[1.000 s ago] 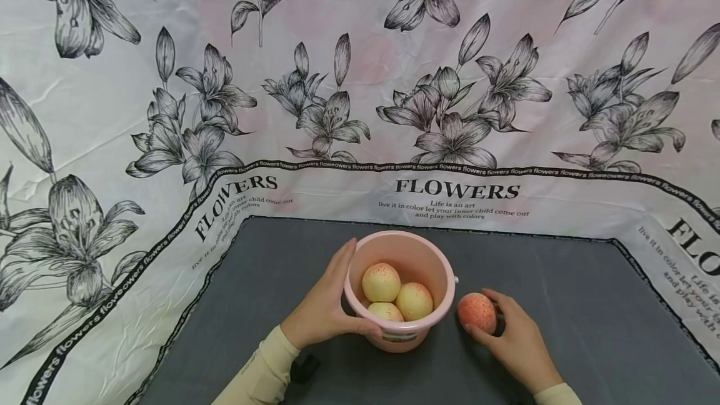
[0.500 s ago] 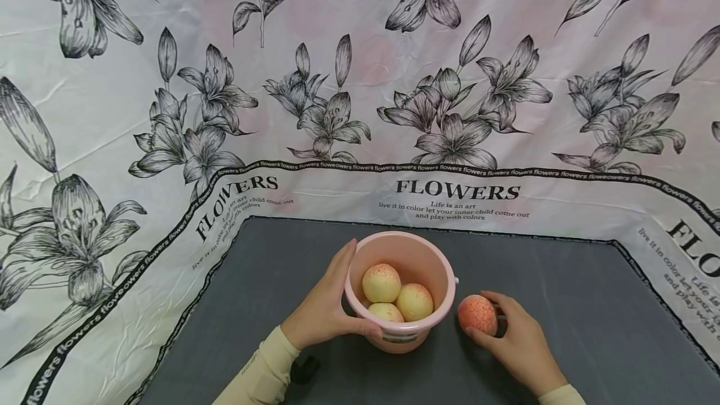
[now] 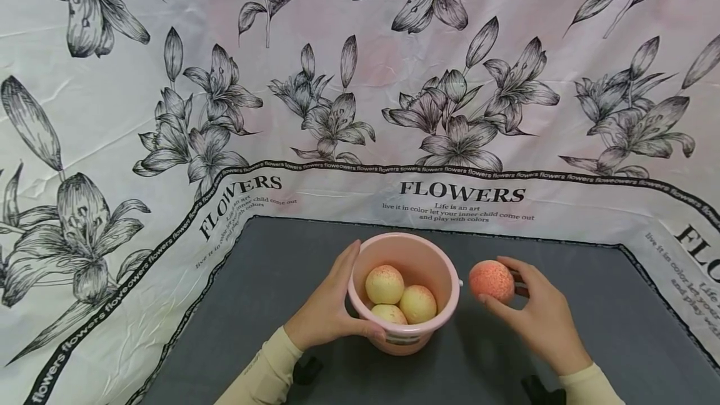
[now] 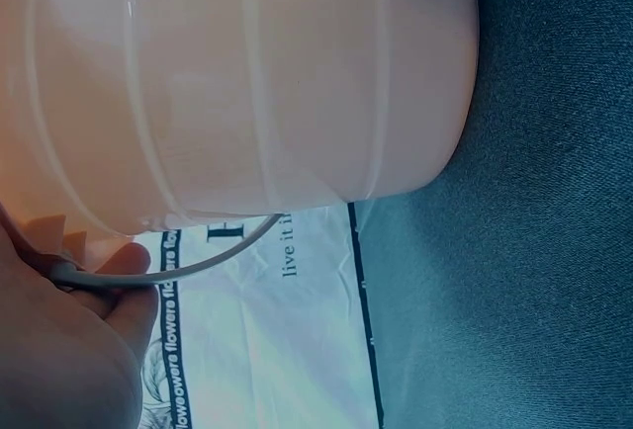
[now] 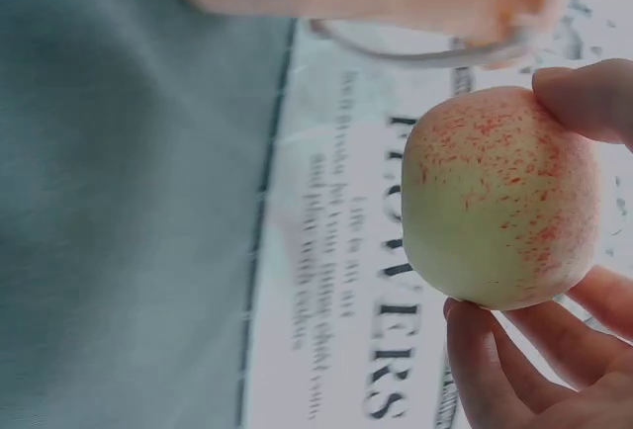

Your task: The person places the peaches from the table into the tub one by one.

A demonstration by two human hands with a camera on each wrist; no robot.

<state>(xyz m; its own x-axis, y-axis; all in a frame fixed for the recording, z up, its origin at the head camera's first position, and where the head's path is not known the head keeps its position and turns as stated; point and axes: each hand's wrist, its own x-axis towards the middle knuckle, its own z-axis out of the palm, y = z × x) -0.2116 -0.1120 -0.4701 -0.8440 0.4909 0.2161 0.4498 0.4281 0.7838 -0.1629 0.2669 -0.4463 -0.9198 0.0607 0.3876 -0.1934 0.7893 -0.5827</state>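
Observation:
In the head view my left hand (image 3: 323, 317) grips the left side of a pink bucket (image 3: 419, 261), thumb at the front of its rim. Inside lie three pale yellow peaches (image 3: 385, 284) with red specks. To the right of the bucket, my right hand (image 3: 545, 314) pinches another peach (image 3: 491, 281), reddish from above, raised off the table. The right wrist view shows that peach's yellow-green side (image 5: 465, 216) between thumb and fingers. In the left wrist view the bucket's ribbed wall (image 4: 227, 73) and its thin handle (image 4: 223, 256) are close to my fingers.
A dark grey cloth (image 3: 270, 267) covers the table. Behind and beside it rises a white sheet (image 3: 332, 195) printed with black flowers and lettering. Small black objects (image 3: 307, 370) show near both wrists.
My right hand has lifted the peach off the table, up and slightly right in the head view. The left hand keeps its hold on the bucket. The whole view has shifted slightly.

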